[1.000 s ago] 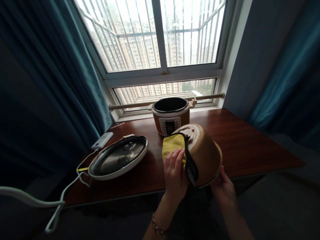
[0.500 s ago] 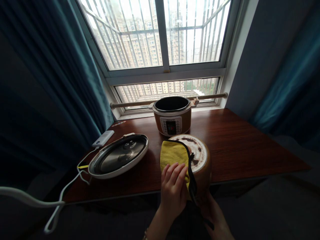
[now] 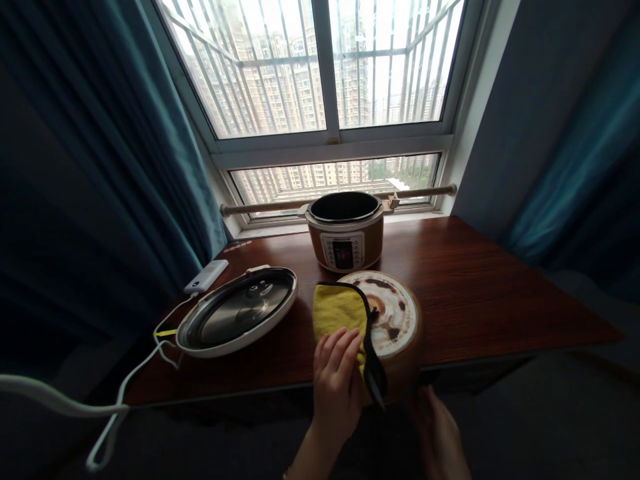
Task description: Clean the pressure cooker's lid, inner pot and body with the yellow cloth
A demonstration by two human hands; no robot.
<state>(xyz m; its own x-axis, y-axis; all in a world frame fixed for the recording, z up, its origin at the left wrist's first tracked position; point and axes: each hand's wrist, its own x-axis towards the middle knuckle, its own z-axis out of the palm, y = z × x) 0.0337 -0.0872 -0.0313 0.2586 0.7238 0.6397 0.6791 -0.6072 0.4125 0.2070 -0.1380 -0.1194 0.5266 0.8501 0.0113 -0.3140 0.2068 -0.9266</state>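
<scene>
A brown pot [image 3: 400, 367], seemingly a cooker's inner pot, is held bottom-up at the table's front edge. Its whitish base [image 3: 395, 313] shows dark brown stains. My left hand [image 3: 337, 373] is closed on a yellow cloth [image 3: 340, 307] with black edging and presses it against the pot's left side and base. Low on the right, my right hand [image 3: 443, 427] supports the pot near its downturned rim; the fingertips are in shadow and partly hidden. Just behind the pot stands a brown electric pressure cooker [image 3: 345, 247], lidless, its inside dark.
On the left of the wooden table [image 3: 480, 293], a cooker lid [image 3: 240, 313] lies with its metal inner side up. Beside it is a white power bank [image 3: 207, 275] with a white cable [image 3: 120, 393] hanging over the edge. A barred window and blue curtains [image 3: 125, 133] frame the table.
My left hand and the cloth have slid slightly left, baring more of the stained base. My right hand has shifted a little to the right.
</scene>
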